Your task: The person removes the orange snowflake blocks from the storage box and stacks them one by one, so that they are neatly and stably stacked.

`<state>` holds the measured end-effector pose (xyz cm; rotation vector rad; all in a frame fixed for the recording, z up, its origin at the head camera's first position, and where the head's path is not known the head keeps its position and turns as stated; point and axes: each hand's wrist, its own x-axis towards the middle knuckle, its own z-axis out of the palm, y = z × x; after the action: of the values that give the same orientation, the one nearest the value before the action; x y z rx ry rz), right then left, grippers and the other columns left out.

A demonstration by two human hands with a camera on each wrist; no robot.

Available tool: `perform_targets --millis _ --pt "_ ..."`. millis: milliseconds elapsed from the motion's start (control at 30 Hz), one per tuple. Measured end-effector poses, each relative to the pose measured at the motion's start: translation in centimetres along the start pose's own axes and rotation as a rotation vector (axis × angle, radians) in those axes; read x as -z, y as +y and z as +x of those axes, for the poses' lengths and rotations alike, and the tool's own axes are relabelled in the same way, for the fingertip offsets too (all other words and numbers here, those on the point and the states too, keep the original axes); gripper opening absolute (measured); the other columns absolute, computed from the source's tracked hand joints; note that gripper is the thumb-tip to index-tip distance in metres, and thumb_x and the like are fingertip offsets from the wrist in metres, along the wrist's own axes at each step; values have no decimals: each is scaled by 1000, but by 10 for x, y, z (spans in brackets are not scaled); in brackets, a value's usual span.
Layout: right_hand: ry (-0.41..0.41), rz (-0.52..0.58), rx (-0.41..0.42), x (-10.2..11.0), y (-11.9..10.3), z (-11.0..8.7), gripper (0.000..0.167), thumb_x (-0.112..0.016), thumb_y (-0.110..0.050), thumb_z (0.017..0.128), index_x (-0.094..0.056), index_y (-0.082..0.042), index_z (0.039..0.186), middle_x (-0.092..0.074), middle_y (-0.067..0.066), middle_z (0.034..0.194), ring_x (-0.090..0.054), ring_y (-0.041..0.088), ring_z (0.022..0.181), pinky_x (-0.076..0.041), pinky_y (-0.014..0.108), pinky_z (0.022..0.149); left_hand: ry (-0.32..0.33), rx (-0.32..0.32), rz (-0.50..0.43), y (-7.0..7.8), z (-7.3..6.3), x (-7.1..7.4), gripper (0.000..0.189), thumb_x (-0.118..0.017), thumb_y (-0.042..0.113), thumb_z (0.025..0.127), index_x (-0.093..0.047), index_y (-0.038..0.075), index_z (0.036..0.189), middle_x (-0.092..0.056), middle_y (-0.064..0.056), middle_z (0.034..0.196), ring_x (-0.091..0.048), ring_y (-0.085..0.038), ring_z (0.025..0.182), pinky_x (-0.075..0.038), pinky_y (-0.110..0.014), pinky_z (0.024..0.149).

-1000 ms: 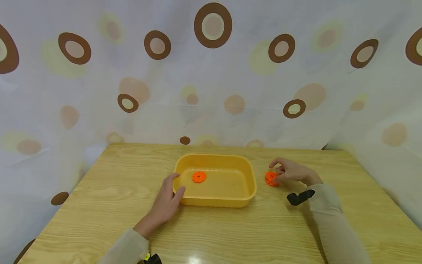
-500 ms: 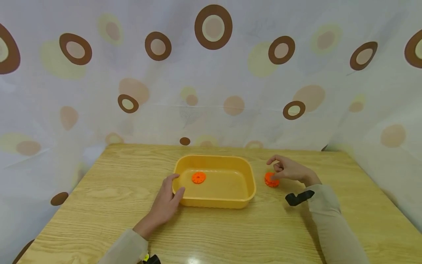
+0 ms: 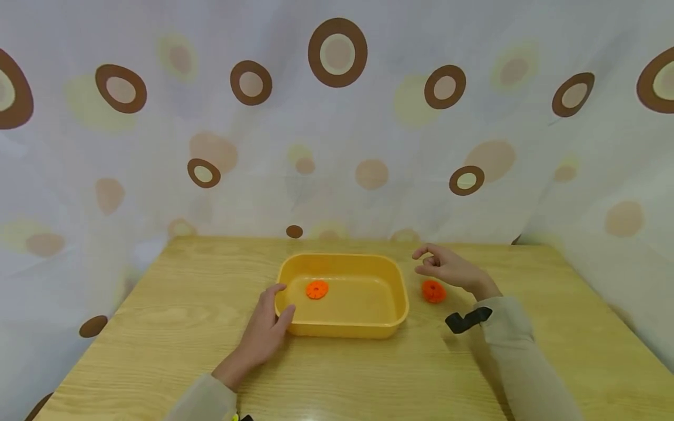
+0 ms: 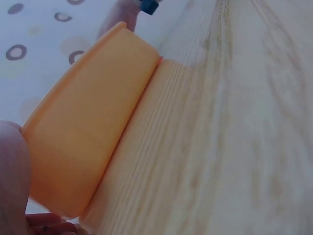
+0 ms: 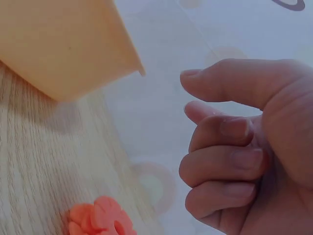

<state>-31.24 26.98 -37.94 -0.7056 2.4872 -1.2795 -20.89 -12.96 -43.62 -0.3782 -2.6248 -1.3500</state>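
Note:
My left hand holds the left end of a yellow plastic tub, fingers over the rim and thumb at the near corner. Inside the tub, left of its middle, lies a flat orange notched disc with a hole in its centre. To the tub's right, more orange notched discs sit bunched together on the table; the right wrist view shows overlapping pieces. Just above and behind them hovers my right hand. Its thumb and index finger stand apart with nothing between them, while the other fingers curl in.
Beneath everything is a light wood-grain table. A white curtain with brown and beige circles hangs behind it. A black wrist device juts from the right sleeve.
My right hand has risen off the orange discs and shifted left and back, leaving them on the table. My left hand stays on the tub. The head view has tilted slightly.

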Motion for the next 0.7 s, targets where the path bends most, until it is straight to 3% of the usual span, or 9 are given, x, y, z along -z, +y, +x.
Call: perform_targets --millis 133,300,400,567,633,700 --pt "2 -3 10 -5 -6 2 28 -55 -15 98 -46 3 117 -38 0 67 -31 8 53 -39 29 65 14 -10 8 -2 -2 0 45 -48 22 100 -35 2 138 -40 -25 138 -42 -38 128 -32 -55 107" --pt "11 0 39 -10 -16 4 25 -54 -15 99 -48 2 117 -39 0 66 -31 8 55 -34 26 58 14 -17 12 -4 -2 -2 45 -48 22 101 -35 2 138 -40 -25 138 -42 -39 128 -32 -56 107" --pt "9 -12 64 -13 -25 8 24 -53 -16 99 -50 0 116 -40 1 67 -34 9 58 -35 26 62 22 -12 15 -3 -2 -4 44 -49 21 100 -36 3 138 -41 -25 138 -42 -39 129 -32 -56 107" --pt "-13 -50 140 -19 -46 18 22 -54 -13 99 -51 2 114 -44 3 82 -37 10 58 -37 26 67 19 -6 9 -2 -2 -4 45 -49 21 100 -35 2 138 -41 -25 138 -42 -39 130 -32 -55 108" --pt "-27 -65 160 -22 -54 23 22 -54 -12 98 -51 3 113 -44 3 80 -36 9 56 -36 25 64 18 -5 7 -1 -2 -3 44 -49 21 100 -35 2 138 -41 -25 139 -41 -39 131 -32 -56 108" --pt "-46 -77 169 -25 -60 28 22 -53 -12 99 -52 5 114 -40 0 68 -33 8 53 -34 25 61 21 -1 6 -1 -3 -1 45 -49 21 100 -35 3 138 -40 -25 139 -41 -39 131 -31 -56 108"
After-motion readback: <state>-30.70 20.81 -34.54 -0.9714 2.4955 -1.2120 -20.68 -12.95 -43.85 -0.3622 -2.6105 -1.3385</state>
